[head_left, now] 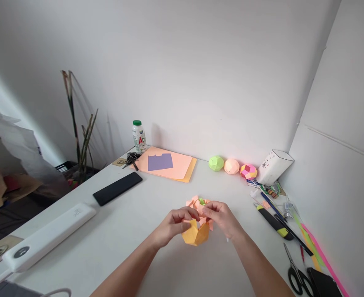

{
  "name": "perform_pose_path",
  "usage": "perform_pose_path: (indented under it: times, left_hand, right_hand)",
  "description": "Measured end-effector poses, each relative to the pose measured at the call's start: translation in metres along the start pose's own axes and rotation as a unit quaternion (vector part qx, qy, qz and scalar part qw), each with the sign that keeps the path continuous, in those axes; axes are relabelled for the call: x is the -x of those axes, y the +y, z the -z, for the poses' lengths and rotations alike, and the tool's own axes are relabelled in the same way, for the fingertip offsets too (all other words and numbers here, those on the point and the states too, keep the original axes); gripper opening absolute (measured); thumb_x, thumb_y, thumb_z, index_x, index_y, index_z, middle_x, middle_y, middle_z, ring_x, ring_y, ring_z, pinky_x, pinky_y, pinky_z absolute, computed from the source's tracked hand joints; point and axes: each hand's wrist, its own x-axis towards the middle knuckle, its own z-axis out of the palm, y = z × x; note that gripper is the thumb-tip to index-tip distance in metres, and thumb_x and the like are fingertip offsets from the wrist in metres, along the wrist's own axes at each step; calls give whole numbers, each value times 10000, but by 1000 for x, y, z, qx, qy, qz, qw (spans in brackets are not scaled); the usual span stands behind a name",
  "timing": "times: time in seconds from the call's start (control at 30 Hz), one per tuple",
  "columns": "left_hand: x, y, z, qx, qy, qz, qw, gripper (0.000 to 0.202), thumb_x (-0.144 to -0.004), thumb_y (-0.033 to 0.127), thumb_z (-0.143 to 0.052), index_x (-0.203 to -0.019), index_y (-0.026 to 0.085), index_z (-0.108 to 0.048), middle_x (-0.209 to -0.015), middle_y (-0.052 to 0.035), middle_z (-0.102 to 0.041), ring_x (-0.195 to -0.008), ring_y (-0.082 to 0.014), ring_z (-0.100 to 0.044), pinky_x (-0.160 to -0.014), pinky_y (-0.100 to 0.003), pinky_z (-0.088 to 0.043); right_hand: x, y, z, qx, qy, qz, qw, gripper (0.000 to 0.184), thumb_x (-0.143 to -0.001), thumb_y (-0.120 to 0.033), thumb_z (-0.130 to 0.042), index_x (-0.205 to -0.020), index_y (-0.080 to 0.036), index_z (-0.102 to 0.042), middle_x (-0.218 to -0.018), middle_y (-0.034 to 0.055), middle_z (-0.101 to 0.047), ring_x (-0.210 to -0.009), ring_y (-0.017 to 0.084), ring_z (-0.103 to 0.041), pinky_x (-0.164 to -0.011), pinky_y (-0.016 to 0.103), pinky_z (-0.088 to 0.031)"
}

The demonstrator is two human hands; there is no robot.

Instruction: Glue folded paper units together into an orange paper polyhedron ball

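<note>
An orange folded-paper model (pixel 195 234), open at its top like a bowl, is raised in front of me over the white table. My left hand (pixel 177 222) grips its left side, thumb outside and fingers over the rim. At the right rim my right hand (pixel 221 214) is closed in a pinch; what sits between thumb and fingertips is too small to make out. Just behind the hands are several folded peach paper pieces (pixel 193 203) with a bit of green paper (pixel 202 201) among them, partly hidden by my fingers.
Finished paper balls, green (pixel 216 163), peach (pixel 232 166) and multicoloured (pixel 248 171), line the wall. A cutter knife (pixel 273 222) and scissors (pixel 298 274) lie right. Peach sheets (pixel 182 164), a bottle (pixel 139 137), a black phone-like slab (pixel 117 189) and a white lamp-like bar (pixel 50 235) stand left.
</note>
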Motion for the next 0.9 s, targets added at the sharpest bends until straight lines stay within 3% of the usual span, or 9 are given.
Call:
perform_pose_path:
  times: [0.17, 0.33, 0.67, 0.9]
  left_hand:
    - [1, 4, 0, -18, -4, 7, 1000, 153, -725, 269, -595, -635, 153, -551, -829, -39, -514, -775, -160, -453, -664, -266, -367]
    - [0, 4, -1, -12, -20, 41, 999, 183, -728, 314, -601, -689, 138, -573, -809, -40, -529, -662, -127, -440, -608, -257, -349]
    - [0, 3, 0, -2, -21, 33, 999, 147, -735, 264, -582, -668, 134, -572, -764, -27, -526, -654, -127, -445, -602, -259, -336]
    - [0, 0, 3, -3, -21, 34, 999, 142, -745, 257, -576, -694, 127, -600, -761, -29, -538, -651, -126, -452, -603, -261, -341]
  right_hand:
    - [3, -3, 0, 5, -12, -4, 1000, 259, -729, -403, -651, -674, -150, -646, -644, 12, -609, -588, 133, -514, -548, 259, -382]
    - [3, -6, -3, 15, -26, -22, 999, 259, -681, -375, -691, -555, -157, -634, -466, -46, -469, -483, 89, -390, -515, 249, -296]
    - [-5, 5, 4, -12, -71, -43, 996, 308, -669, -420, -703, -538, -164, -591, -442, -53, -402, -487, 98, -358, -504, 256, -239]
    - [-4, 1, 2, -6, -70, -45, 996, 275, -664, -380, -714, -539, -155, -617, -510, -32, -458, -525, 99, -367, -523, 260, -262]
